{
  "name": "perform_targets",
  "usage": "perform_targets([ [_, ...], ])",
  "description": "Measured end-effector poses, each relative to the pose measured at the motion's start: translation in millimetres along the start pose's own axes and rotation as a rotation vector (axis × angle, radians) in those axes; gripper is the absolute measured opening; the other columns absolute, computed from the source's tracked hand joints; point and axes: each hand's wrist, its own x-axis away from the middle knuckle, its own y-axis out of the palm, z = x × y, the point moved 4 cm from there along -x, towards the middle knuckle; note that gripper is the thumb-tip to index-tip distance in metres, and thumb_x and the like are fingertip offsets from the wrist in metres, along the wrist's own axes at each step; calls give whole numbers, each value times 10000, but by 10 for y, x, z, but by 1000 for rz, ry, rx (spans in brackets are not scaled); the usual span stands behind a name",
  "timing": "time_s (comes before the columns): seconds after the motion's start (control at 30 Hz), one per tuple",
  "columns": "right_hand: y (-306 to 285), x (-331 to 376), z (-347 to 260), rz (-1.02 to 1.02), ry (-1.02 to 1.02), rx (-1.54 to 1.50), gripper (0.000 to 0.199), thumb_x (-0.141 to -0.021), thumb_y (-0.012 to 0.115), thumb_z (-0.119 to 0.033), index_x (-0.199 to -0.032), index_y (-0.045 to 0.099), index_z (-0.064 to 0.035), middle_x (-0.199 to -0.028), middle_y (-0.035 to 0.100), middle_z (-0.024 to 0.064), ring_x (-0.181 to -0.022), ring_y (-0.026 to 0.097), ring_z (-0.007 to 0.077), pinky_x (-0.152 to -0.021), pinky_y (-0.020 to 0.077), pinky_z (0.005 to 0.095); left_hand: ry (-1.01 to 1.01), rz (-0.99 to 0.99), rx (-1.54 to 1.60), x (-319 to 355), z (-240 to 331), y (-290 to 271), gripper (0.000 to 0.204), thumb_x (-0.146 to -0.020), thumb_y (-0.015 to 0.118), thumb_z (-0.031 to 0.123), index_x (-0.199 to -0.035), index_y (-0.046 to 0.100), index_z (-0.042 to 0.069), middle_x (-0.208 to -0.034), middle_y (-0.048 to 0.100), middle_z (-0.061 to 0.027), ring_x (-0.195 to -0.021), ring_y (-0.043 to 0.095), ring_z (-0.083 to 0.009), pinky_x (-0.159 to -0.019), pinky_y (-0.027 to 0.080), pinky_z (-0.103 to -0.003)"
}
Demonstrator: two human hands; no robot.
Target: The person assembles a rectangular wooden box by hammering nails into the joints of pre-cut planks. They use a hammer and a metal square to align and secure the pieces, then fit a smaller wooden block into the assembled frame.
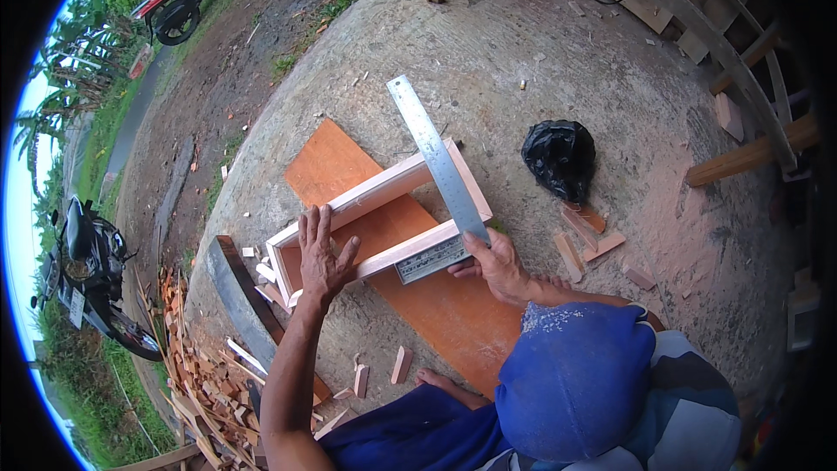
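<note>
Step in hand: I read this as checking a corner of the wooden frame (377, 220) for squareness, with the steel square (438, 166) laid over it.
Left hand (321, 255): I see it spread flat, palm down, pressing on the near-left part of the frame; the fingers are open and grip nothing, they only hold the frame down.
Right hand (497, 263): I see its fingers pinched on the steel square at the bend where the long blade meets the short one, thumb side towards the frame.
Steel square: the long blade runs up and away across the frame's right end and out over the concrete floor (540, 70); the short blade lies along the near rail.
Frame: a pale rectangular box of four rails, open in the middle, lying on an orange board (453, 314) that shows through it and sticks out at both ends.
Around it: small wood offcuts (582, 240) lie to the right, a black plastic bag (560, 155) beyond them, a dark plank (237, 290) to the left, and a heap of scrap wood (205, 375) at the lower left.
Next move, as I judge it: the square's inner edges must sit tight against two rails at once, so the right hand needs a small slide while the left keeps the frame from shifting.
Cannot tell: whether the blade touches the far rail along its whole length.
</note>
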Motion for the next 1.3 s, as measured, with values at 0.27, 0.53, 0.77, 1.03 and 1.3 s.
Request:
perform_targets([
  [0.27,-23,-15,20,22,23,7,507,-1054,619,-438,-1243,538,26,-1063,712,141,-834,756,185,-718,664,307,9,12,-3,6,10,-6,888,-925,724,502,-1613,372,65,-1689,276,-240,-1585,163,-453,-1282,210,-530],
  [0.53,-31,-22,35,12,11,5,490,-1055,623,-421,-1254,534,18,-1058,710,132,-833,756,184,-715,665,298,15,24,-8,8,35,-14,875,-928,729,487,-1613,373,74,-1689,277,-237,-1584,165,-453,-1280,219,-528],
  [0.77,12,22,-117,-6,34,4,435,-1055,622,-408,-1224,571,-11,-1035,717,114,-806,750,171,-687,657,294,30,35,-24,28,-137,-72,901,-918,741,461,-1637,327,111,-1695,282,-212,-1579,207,-434,-1265,245,-536],
  [1.03,-1027,187,-639,215,-91,21,230,-1050,617,-302,-1121,623,-84,-860,715,51,-629,699,146,-558,595,280,-431,147,282,386,-1240,-199,1080,-834,857,284,-1642,200,-1,-1610,378,-299,-1448,471,-384,-1152,433,-451],
  [1.3,-1879,81,-384,244,110,273,314,-1040,649,-318,-1198,602,-50,-910,690,42,-643,705,145,-550,613,263,-632,107,637,500,-1489,-125,397,-842,771,193,-1141,663,-45,-952,718,-135,-820,695,-217,-688,567,-380],
])
